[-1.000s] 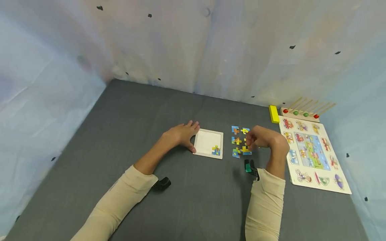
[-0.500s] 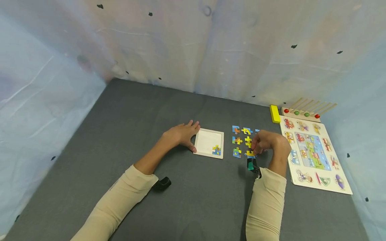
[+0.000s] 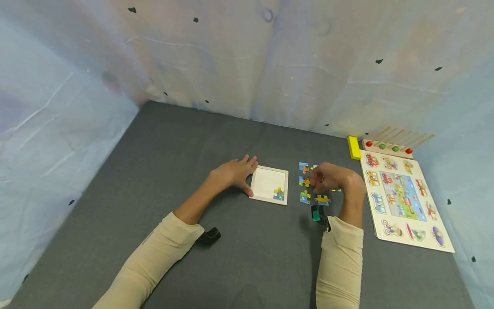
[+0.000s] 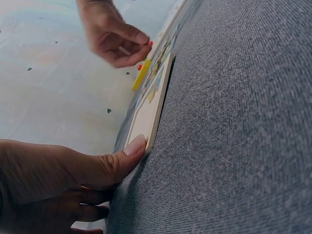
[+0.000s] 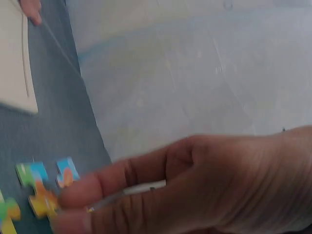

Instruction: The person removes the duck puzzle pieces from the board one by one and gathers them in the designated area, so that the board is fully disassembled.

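Observation:
A shallow square puzzle tray (image 3: 268, 180) of pale wood lies on the dark cloth, with a few joined jigsaw pieces (image 3: 279, 193) in its near right corner. My left hand (image 3: 233, 174) steadies the tray's left side, fingers spread. In the left wrist view its thumb (image 4: 122, 158) rests on the tray's corner. My right hand (image 3: 332, 177), blurred, hovers over the loose jigsaw pieces (image 3: 305, 197) right of the tray and covers some of them. Its thumb and forefinger come close together in the right wrist view; whether a piece sits between them cannot be made out.
Right of the loose pieces lies a wooden picture board (image 3: 405, 201) with vehicle shapes. Behind it stand a peg rack (image 3: 387, 148) with red and green beads and a yellow block (image 3: 353, 147). A pale curtain (image 3: 231, 56) closes off the back of the dark surface.
My right hand first moved right, uncovering loose pieces, then came back left and up over the middle of them. My left hand has kept its place at the tray.

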The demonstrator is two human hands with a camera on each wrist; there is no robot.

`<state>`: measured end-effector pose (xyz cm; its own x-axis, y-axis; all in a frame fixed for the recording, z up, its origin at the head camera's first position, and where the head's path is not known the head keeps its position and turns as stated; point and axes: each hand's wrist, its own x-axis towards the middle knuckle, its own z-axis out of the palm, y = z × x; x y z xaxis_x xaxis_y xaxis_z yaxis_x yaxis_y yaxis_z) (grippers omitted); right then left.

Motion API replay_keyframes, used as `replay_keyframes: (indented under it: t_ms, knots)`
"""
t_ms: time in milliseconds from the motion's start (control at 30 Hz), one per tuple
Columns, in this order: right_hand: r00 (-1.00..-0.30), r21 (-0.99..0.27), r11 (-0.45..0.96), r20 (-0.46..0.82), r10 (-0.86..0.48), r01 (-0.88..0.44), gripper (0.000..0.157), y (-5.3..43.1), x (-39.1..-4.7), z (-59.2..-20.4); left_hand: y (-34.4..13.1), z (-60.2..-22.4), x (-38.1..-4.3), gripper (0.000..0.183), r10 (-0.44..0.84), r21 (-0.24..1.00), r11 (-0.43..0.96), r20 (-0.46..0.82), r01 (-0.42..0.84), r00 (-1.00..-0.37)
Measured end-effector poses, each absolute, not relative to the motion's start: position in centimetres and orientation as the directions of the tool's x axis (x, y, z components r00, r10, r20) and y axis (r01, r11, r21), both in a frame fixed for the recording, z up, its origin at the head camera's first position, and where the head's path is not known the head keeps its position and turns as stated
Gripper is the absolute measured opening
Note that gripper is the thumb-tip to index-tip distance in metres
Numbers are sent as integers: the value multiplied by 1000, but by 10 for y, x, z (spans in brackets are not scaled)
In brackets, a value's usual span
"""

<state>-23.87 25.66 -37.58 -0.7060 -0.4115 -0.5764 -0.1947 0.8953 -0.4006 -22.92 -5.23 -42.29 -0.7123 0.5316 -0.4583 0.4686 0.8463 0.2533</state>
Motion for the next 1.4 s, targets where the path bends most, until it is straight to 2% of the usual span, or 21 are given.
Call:
replay_keyframes:
  t_ms: [133,233,333,567,800,1000,1167,1300,1400]
  knots:
    - [-677,-448,839,-516,-525,-309,24,235,-239,-373,-53,-423,-229,109,526,251,850,-458,463,-717]
    - [-653,-451,822,-513,-558,-348,32,217,-240,-374,-53,-422,-229,108,526,255,850,-457,460,-717]
    - [-625,-443,812,-525,-578,-379,34,200,-242,-378,-52,-421,-230,108,527,255,850,-462,462,-713]
    - [-589,-415,820,-571,-572,-394,29,177,-245,-388,-51,-421,-231,108,526,250,849,-464,465,-712]
    - [-595,-397,842,-595,-540,-366,28,173,-245,-391,-52,-421,-230,108,521,246,852,-468,461,-714]
    - [-606,-405,833,-572,-552,-376,19,171,-246,-390,-53,-421,-229,107,524,242,851,-468,467,-712]
    - [-584,-452,801,-549,-597,-393,11,172,-245,-390,-53,-420,-228,107,524,239,850,-465,469,-713]
    - [-589,-514,754,-483,-648,-409,10,181,-244,-385,-53,-421,-228,107,530,244,847,-460,473,-712]
    - [-621,-547,731,-420,-662,-409,8,200,-242,-378,-53,-421,-228,107,533,250,845,-459,472,-711]
